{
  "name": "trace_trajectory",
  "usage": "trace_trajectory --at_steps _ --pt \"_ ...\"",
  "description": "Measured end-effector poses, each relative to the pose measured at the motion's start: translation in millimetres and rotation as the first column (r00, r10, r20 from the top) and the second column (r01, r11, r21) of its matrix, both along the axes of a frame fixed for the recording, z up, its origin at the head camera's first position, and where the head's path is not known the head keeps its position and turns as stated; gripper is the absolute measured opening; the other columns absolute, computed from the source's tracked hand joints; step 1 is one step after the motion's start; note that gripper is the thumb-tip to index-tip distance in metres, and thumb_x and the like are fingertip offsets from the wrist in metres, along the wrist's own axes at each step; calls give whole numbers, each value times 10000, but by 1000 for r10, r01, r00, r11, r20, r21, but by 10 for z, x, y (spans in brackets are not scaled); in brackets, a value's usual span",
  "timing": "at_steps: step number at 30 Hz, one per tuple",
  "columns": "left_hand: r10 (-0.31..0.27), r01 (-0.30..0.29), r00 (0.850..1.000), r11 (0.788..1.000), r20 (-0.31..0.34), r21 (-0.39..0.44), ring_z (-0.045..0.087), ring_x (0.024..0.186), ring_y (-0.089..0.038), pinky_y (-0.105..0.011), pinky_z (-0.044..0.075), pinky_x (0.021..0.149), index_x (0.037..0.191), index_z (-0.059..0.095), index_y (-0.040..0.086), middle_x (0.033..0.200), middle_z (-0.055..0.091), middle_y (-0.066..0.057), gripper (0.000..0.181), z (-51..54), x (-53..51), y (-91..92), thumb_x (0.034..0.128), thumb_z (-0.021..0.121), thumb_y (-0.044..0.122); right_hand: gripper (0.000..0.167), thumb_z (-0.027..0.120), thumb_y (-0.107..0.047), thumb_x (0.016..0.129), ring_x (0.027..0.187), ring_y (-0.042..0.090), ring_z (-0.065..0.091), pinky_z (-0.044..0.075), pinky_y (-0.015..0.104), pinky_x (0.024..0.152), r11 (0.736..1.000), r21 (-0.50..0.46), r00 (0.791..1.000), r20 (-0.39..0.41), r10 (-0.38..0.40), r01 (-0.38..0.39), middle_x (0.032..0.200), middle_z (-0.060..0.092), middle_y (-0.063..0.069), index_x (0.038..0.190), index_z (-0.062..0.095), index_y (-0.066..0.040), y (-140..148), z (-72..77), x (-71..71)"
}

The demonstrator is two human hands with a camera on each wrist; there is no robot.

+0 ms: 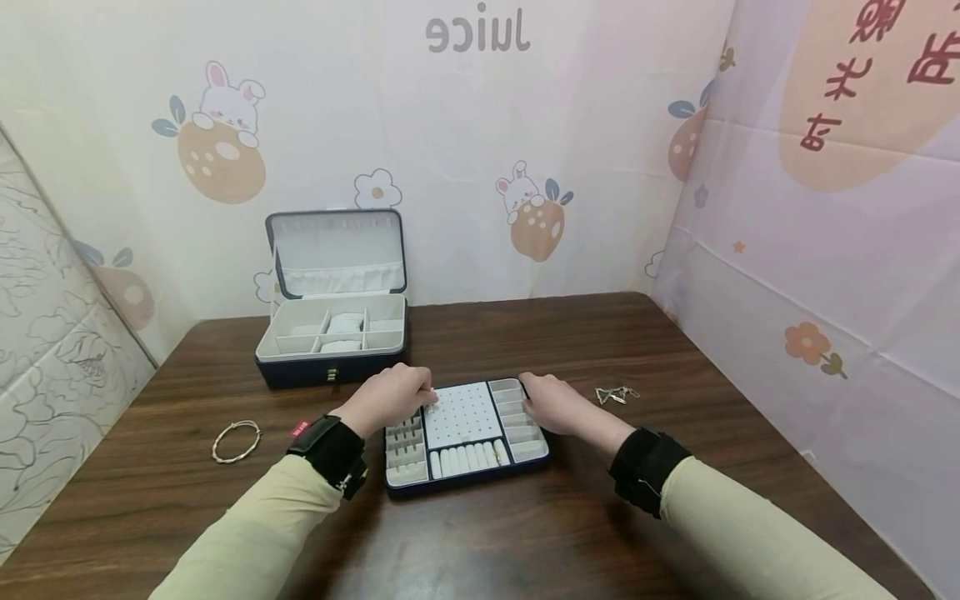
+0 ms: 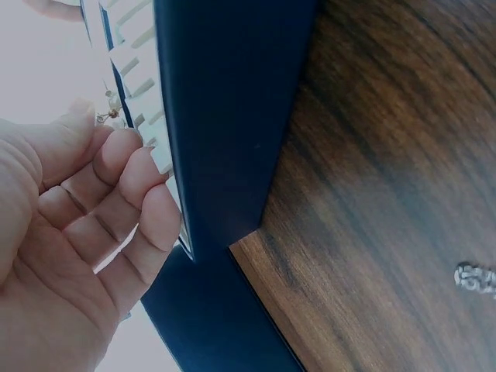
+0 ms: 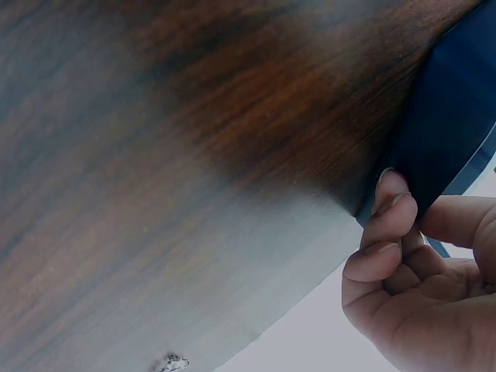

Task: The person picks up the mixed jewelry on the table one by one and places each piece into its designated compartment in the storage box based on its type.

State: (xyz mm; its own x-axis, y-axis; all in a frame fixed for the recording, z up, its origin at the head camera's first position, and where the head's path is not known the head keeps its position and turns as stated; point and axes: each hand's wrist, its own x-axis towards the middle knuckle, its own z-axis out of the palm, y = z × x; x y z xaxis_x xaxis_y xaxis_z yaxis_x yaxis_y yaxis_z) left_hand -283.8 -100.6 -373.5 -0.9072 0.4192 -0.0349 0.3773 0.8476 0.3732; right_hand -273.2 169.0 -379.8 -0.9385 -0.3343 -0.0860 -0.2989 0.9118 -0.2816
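Observation:
A shallow dark blue jewelry tray (image 1: 465, 417) lies on the table, with a dotted white earring panel, side compartments and white ring rolls (image 1: 461, 458). My left hand (image 1: 393, 396) is over its far left part. In the left wrist view, curled fingers (image 2: 159, 209) lie along the slotted compartments. Thumb and forefinger pinch a small beaded earring (image 2: 114, 107) at the panel, partly hidden. My right hand (image 1: 551, 404) grips the tray's far right corner; in the right wrist view, the thumb (image 3: 453, 219) and curled fingers hold the dark blue wall.
An open jewelry box (image 1: 330, 358) stands behind on the left, with white cushions in its compartments. A twisted bangle (image 1: 236, 442) lies left of the tray. A silver chain (image 1: 617, 394) lies to the right. A printed curtain (image 1: 465, 125) hangs behind the wooden table (image 1: 450, 550).

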Motion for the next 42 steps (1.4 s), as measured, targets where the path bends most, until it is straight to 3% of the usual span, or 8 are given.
trace_trajectory --at_steps 31,42 --pt "-28 28 998 1000 -51 -6 526 615 -126 -292 410 561 871 646 179 733 594 57 142 -6 -8 -16 985 697 245 405 556 -28 996 787 219 610 501 363 662 1000 -4 1000 -17 7 -7 1136 678 255 1375 510 105 10 1 7" --pt "-24 23 999 1000 -35 -20 516 606 -118 -286 401 554 862 635 188 726 588 52 154 -7 -13 -5 991 689 251 400 560 -32 997 800 221 617 515 370 676 1000 -3 1000 -22 12 -12 1124 677 256 1369 510 106 0 1 7"
